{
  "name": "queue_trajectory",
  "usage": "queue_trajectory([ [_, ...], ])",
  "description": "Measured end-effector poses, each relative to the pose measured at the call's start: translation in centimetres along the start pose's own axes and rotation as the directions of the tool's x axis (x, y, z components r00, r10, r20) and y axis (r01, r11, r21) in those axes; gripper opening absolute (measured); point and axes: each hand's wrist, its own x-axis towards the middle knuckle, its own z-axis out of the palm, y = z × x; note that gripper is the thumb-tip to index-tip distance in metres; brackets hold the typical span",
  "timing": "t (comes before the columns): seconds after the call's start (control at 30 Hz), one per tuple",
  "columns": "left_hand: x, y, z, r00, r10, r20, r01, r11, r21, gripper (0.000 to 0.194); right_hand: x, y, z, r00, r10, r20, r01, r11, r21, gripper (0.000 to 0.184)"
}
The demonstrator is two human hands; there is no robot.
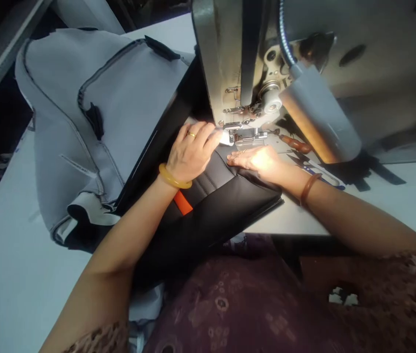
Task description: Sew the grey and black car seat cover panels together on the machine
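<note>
- Black cover point(226, 206): in the head view it lies on the worktop point(285, 223) at the sewing machine point(208, 59), its near part hanging over the edge toward the person's lap. An orange tab point(183, 203) shows on it, by the stitched lines.
- The left hand point(193, 149) rests palm down on the cover, fingers bent, tips beside a small white piece point(225, 138) near the presser foot point(232, 137). From here I cannot tell whether it pinches anything.
- The right hand point(255, 162) lies with fingers stretched out on the cover, just before the foot, loose rather than clenched.
- To guide this well, I'd press lightly from both sides, let the machine do the pulling, and hold the left fingertips clear of the foot; the needle is hard to make out.
- The fold by the right palm could creep under, so smoothing it flat seems wise. The overhanging part may drag; lifting some onto the worktop would help.
- The lamp point(322, 113) lights the spot well.
</note>
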Motion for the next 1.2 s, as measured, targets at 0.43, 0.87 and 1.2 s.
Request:
queue_trajectory([
  [0.43,-1.9,-9.0,-6.7,0.897,-0.373,0.238,0.325,0.920,0.218,0.056,0.0,0.4,0.3,1.000,-0.006,-0.027,0.007,1.000,0.024,0.035],
  [0.87,-5.5,0.2,-0.5,0.989,0.089,0.120,-0.087,0.996,-0.021,0.041,0.0,-0.6,-0.7,0.997,-0.044,0.056,0.050,0.992,-0.117,0.041],
  [1.2,3.9,-1.3,6.0,0.966,-0.233,0.113,0.259,0.897,-0.360,0.039,0.2,-0.1,0.0,0.996,-0.075,0.039,0.081,0.979,-0.186,0.036],
])
